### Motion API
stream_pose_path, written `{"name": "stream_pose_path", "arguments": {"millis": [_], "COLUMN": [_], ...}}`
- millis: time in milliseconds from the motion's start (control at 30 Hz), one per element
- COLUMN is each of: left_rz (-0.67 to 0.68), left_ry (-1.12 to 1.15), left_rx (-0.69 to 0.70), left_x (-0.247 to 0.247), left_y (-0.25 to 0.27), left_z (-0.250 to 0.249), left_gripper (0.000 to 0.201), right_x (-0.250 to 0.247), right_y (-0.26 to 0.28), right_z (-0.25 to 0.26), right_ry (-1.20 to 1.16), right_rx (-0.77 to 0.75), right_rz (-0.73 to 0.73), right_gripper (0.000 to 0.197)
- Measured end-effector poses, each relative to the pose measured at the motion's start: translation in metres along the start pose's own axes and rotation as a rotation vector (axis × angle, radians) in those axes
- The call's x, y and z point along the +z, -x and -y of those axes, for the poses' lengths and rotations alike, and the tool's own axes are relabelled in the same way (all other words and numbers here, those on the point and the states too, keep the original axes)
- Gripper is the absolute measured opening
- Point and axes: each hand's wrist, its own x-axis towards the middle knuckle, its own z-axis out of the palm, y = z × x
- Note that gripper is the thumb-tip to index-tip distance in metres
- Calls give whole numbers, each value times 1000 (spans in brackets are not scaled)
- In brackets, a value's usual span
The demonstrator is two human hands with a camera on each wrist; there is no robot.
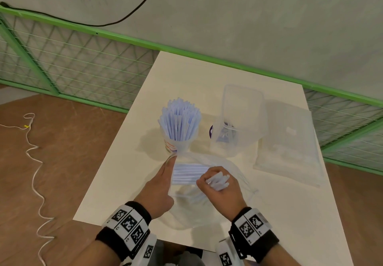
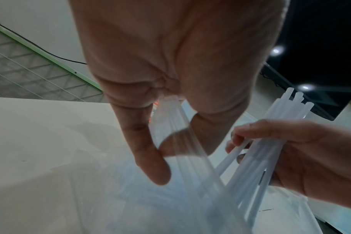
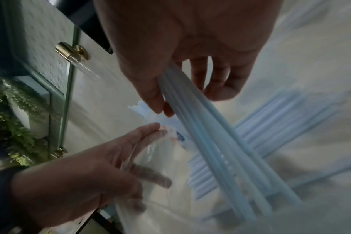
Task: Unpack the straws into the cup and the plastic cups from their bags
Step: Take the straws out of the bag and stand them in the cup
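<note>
Straws coming out of their clear bag on the white surface [image 1: 128,162].

The right hand [image 1: 220,187] is clenched around a bundle of pale blue straws [image 1: 218,180] above the clear bag [image 1: 207,214], where more straws [image 1: 187,172] lie. The left hand [image 1: 160,185] pinches the bag's edge between thumb and fingers. Just beyond stands the cup [image 1: 176,143], packed with upright straws; a bag of plastic cups [image 1: 238,120] sits to its right.

Two hands are showing, the left hand [image 1: 159,185] and the right hand [image 1: 220,185]. One cup [image 1: 178,141] is standing packed with too many straws [image 1: 179,118] to count. Beside the cup, two clear bags [image 1: 207,203] are lying, and one clear container [image 1: 238,120] is standing.
</note>
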Motion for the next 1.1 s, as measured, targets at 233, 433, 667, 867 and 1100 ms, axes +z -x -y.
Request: {"name": "stream_pose_path", "arguments": {"millis": [233,433,667,867,1100], "left_rz": [3,3,7,20,11], "left_ry": [18,15,1,3,-3], "left_rx": [-6,-15,6,39,3], "left_x": [-2,-1,0,-1,-1], "left_y": [1,-1,0,1,3], "left_z": [0,-1,1,3,1], "left_gripper": [112,112,112,113,111], "right_x": [-21,-16,-74,-71,-37], "right_y": [0,-4,-45,-88,-127], "right_z": [6,3,111,171,159], "right_ry": [95,173,-90,59,281], "right_rx": [-44,-17,-196,-332,-335], "right_rz": [59,154,0,-11,65], "right_gripper": [19,26,8,8,9]}}
